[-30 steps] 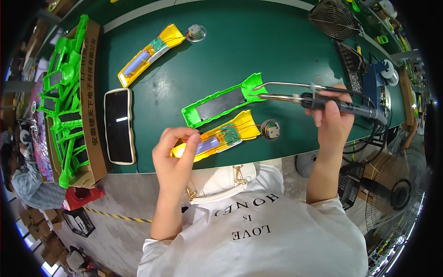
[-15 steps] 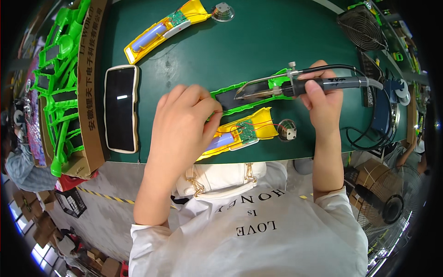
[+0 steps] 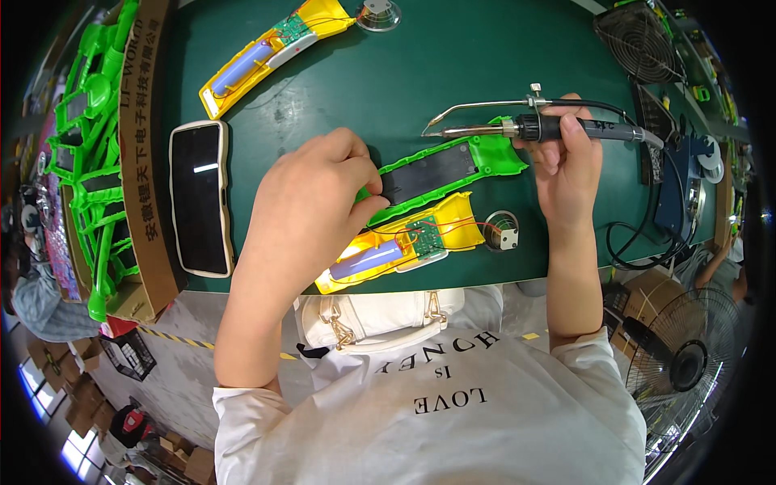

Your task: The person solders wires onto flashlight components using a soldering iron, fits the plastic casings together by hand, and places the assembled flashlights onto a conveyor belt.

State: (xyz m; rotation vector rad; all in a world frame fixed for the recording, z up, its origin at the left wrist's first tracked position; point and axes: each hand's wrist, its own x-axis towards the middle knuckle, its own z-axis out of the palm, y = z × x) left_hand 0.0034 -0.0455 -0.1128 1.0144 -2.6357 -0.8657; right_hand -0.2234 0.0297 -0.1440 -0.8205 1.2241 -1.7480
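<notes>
My right hand (image 3: 568,162) grips a soldering iron (image 3: 558,128) with a thin metal wire-feed tube clamped along it. Its tip points left, above the green mat and just beyond a green plastic shell (image 3: 499,158). Inside that shell lies a flat dark panel (image 3: 428,175). My left hand (image 3: 315,194) pinches the shell's left end between thumb and fingers. Close below is a yellow shell (image 3: 465,222) holding a blue-violet cylindrical battery (image 3: 365,260) and a green circuit board (image 3: 428,239). Red and black wires run from it to a small round speaker (image 3: 503,232).
Another yellow shell (image 3: 327,18) with battery, board and speaker (image 3: 377,14) lies at the far side. A phone (image 3: 200,198) rests left, beside a cardboard box (image 3: 145,162) of green shells (image 3: 99,94). A black fan (image 3: 638,44) and blue soldering station (image 3: 672,194) stand right.
The soldering iron has lifted off the panel and moved away from me, beyond the green shell. My left hand still holds the shell's end. The whole view has shifted slightly.
</notes>
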